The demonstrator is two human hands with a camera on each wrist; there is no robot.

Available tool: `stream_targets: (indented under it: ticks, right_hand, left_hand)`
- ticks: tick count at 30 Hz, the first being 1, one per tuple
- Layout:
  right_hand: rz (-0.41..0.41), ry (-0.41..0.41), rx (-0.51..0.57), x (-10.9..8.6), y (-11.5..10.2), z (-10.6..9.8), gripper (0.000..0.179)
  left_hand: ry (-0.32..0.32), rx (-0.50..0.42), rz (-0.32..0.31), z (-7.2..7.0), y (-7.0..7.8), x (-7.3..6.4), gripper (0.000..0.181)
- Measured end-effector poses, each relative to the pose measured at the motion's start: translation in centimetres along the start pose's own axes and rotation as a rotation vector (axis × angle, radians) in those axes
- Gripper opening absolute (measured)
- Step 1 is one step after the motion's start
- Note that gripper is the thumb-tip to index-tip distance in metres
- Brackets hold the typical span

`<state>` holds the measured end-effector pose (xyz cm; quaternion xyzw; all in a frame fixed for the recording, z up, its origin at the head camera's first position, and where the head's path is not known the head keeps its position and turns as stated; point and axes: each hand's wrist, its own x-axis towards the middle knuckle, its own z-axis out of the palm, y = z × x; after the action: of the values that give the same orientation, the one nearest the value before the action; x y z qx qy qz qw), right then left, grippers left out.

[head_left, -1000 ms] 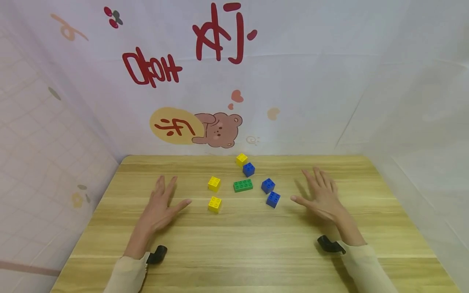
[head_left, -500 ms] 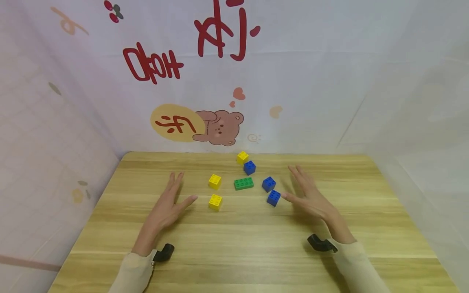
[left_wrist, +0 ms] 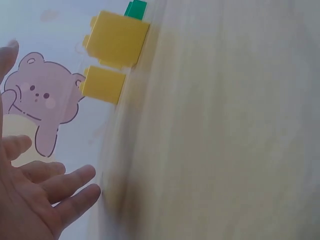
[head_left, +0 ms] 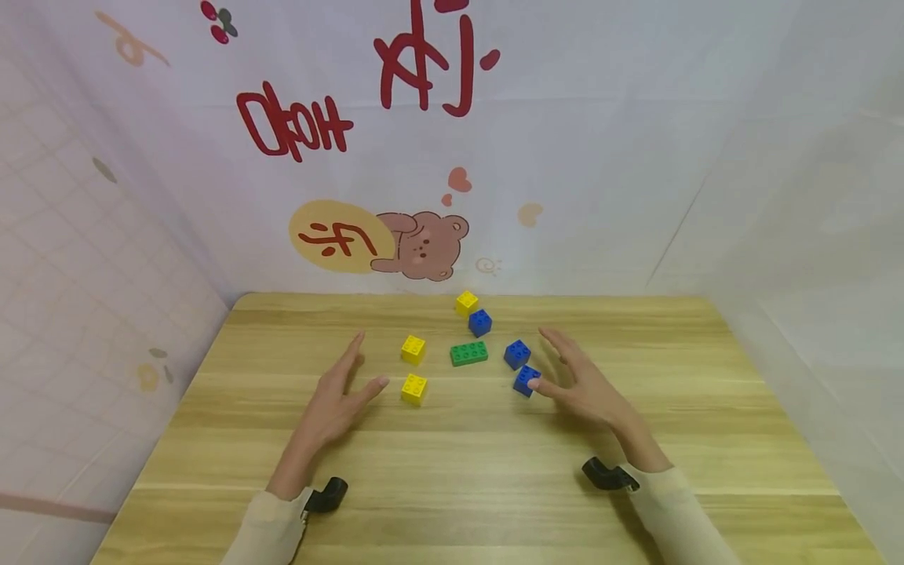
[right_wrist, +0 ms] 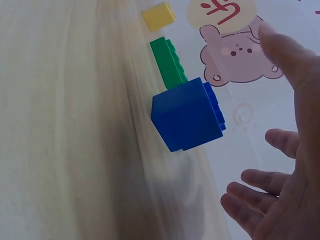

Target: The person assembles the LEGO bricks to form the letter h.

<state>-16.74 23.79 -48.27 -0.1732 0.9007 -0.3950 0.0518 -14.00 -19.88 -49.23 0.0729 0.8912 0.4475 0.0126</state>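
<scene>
My left hand [head_left: 339, 404] hovers left of two yellow bricks, its fingers extended and thumb apart. The nearer yellow brick [head_left: 413, 389] lies just right of that thumb, and the other yellow brick [head_left: 413, 349] lies behind it. On the right, my right hand [head_left: 589, 388] is spread beside two blue bricks. Its thumb tip overlaps the nearer blue brick [head_left: 526, 381] in the head view; the right wrist view shows a gap between the thumb and a blue brick [right_wrist: 187, 115]. Behind it sits the other blue brick [head_left: 517, 355]. Neither hand holds anything.
A long green brick [head_left: 469, 354] lies mid-table between the pairs. Farther back, a blue brick [head_left: 480, 322] and a yellow brick [head_left: 466, 303] stand close together. The wooden table [head_left: 452, 486] meets a printed white curtain [head_left: 600, 196] at its back edge.
Both hands have moved inward toward the bricks, the right hand coming up to the nearer blue brick. The bricks have stayed in place; the head view has shifted slightly.
</scene>
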Motion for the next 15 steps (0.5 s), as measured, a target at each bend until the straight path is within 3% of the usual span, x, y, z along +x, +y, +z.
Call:
stream_targets:
  ticks: [7, 15]
  right_hand:
    - [-0.027, 0.036, 0.059, -0.2, 0.1, 0.5, 0.081]
    - [-0.060, 0.077, 0.111, -0.2, -0.1, 0.9, 0.067]
  left_hand:
    - [0.019, -0.126, 0.077, 0.8, 0.4, -0.2, 0.080]
    - [0.012, -0.208, 0.092, 2.0, 0.9, -0.7, 0.076]
